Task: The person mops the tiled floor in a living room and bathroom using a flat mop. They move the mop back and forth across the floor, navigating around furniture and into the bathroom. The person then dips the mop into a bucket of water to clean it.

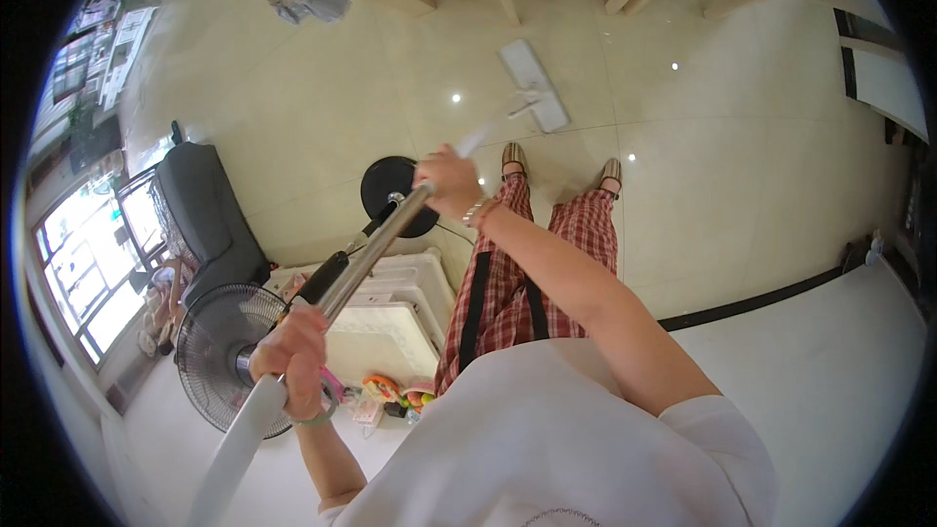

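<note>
Both hands wrapped around a smooth metal mop pole (376, 244), left hand (291, 356) low, right hand (449, 181) higher, flat rectangular mop head (534, 85) on glossy cream floor tiles (742, 166)

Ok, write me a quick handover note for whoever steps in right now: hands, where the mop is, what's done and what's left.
Left hand: closed around the mop handle near its upper end, at the white grip.
Right hand: closed around the same handle further down, arm stretched forward.
Mop head: flat white pad resting on the glossy cream tile floor, just ahead of the feet.
Nearby: standing fan and its round black base to the left, white plastic boxes beside them.
Done: mop is gripped and set on the floor. How much floor is already mopped can't be told.
Left: probably the tiles ahead and around the fan.
</note>
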Demonstrator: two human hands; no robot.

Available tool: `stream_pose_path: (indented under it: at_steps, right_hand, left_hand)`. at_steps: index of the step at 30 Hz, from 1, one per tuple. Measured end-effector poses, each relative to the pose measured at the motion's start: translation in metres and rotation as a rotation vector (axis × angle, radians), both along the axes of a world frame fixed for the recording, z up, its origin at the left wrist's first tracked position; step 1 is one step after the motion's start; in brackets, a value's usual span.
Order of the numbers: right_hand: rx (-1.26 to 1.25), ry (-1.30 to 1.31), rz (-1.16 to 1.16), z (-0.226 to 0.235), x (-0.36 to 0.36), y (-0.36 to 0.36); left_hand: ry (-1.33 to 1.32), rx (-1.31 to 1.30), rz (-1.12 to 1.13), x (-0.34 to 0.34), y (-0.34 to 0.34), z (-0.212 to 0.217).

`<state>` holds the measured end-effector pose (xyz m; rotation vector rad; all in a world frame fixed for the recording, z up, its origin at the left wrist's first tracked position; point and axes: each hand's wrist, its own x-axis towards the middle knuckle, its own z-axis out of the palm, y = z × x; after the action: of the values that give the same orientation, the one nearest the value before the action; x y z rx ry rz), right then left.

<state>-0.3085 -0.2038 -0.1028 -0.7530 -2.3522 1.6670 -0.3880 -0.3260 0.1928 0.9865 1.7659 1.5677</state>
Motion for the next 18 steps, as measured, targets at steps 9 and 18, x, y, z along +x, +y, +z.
stream_pose_path:
  at_steps: [9,18]
  right_hand:
    - [0.076,-0.145,0.467,0.024,-0.049,0.017]
    - [0.097,-0.230,0.070,-0.010,0.125,0.117]
  left_hand:
    - [0.076,0.041,0.075,-0.004,-0.006,0.003]
    - [-0.167,0.156,-0.182,0.068,0.107,-0.045]
